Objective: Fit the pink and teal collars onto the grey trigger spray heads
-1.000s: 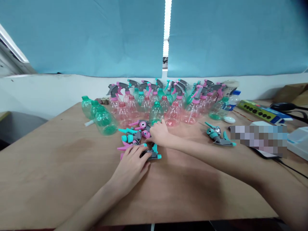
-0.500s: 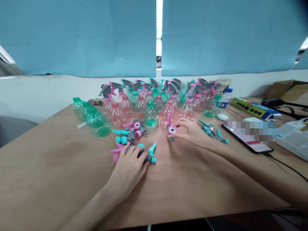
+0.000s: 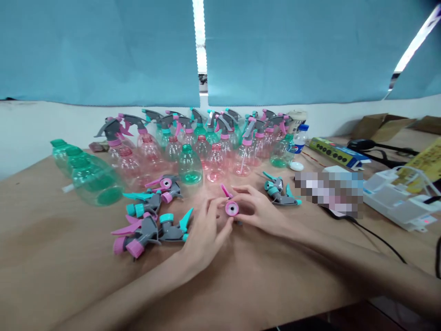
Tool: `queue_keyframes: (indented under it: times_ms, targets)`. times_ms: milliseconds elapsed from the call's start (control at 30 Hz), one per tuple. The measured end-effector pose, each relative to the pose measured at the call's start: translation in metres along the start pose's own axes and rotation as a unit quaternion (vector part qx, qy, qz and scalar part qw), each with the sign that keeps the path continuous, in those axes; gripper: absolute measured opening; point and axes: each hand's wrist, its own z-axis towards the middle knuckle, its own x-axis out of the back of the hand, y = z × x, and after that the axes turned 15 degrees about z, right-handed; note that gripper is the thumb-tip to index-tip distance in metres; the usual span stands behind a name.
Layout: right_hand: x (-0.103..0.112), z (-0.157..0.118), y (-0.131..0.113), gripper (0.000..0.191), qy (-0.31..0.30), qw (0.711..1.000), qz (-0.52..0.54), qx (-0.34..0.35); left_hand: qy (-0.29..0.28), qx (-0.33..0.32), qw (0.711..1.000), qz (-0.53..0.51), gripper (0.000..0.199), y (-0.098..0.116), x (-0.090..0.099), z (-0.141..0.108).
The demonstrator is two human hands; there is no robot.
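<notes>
My right hand [image 3: 260, 211] is closed on a pink-and-grey spray head [image 3: 232, 208], whose round pink collar faces me. My left hand [image 3: 208, 230] is at the collar's left side, fingers bent around it and thumb at its lower edge. To the left lie loose spray heads, among them a pink one [image 3: 141, 236], a turquoise one [image 3: 172, 227] and another pink one [image 3: 168, 186]. Turquoise-and-grey spray heads [image 3: 280, 191] lie right of my right hand. Behind stand several bottles, including an uncapped green bottle [image 3: 189, 165] and an uncapped pink bottle [image 3: 216, 163].
Green bottles [image 3: 96, 179] stand at the left. On the right of the wooden table [image 3: 62, 266] are a blue-capped bottle [image 3: 300, 138], a white oval object [image 3: 296, 166], a green-and-blue box [image 3: 337, 153], a phone with a cable, a clear plastic case [image 3: 396, 197] and a cardboard box [image 3: 379, 126].
My left hand has left the loose spray heads and moved right to the held one. My right hand has brought that spray head lower and nearer. The view has turned to the right.
</notes>
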Motion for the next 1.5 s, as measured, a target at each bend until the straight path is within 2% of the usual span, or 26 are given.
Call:
queue_keyframes:
  times_ms: [100, 200, 300, 433, 533, 833, 1033, 1133, 1300, 1500]
  targets:
    - [0.001, -0.008, 0.003, 0.022, 0.002, 0.999, 0.041, 0.008, -0.012, 0.033, 0.993, -0.115, 0.025, 0.0, -0.013, 0.006]
    - [0.0, -0.013, 0.006, 0.025, 0.018, 0.998, 0.068, 0.009, -0.043, 0.037, 0.984, -0.166, 0.021, -0.001, -0.016, 0.007]
    - [-0.001, -0.014, 0.01, 0.026, 0.034, 0.996, 0.079, 0.006, -0.042, 0.002, 0.99, -0.134, 0.014, -0.001, -0.014, 0.007]
    - [-0.001, -0.015, 0.014, 0.027, 0.031, 0.996, 0.084, 0.006, -0.013, -0.054, 0.998, 0.006, 0.014, -0.004, -0.014, 0.006]
    - [0.0, -0.015, 0.014, 0.027, 0.032, 0.995, 0.091, 0.006, 0.003, -0.08, 0.993, 0.084, 0.02, -0.006, -0.015, 0.004]
    - [-0.001, -0.016, 0.011, 0.023, 0.062, 0.996, 0.068, 0.014, 0.024, -0.12, 0.974, 0.191, 0.029, -0.001, -0.013, 0.002]
    - [-0.002, -0.017, 0.014, 0.023, 0.063, 0.994, 0.063, 0.062, 0.055, -0.17, 0.959, 0.22, 0.025, -0.002, -0.013, 0.005]
    - [-0.001, -0.016, 0.015, 0.023, 0.057, 0.994, 0.063, 0.066, 0.052, -0.188, 0.954, 0.226, 0.024, -0.003, -0.013, 0.007]
    - [-0.001, -0.015, 0.015, 0.024, 0.056, 0.995, 0.058, 0.058, 0.031, -0.162, 0.967, 0.192, 0.022, -0.003, -0.012, 0.009]
    - [-0.001, -0.015, 0.013, 0.022, 0.045, 0.997, 0.06, 0.036, -0.007, -0.127, 0.99, 0.069, 0.021, -0.003, -0.013, 0.01]
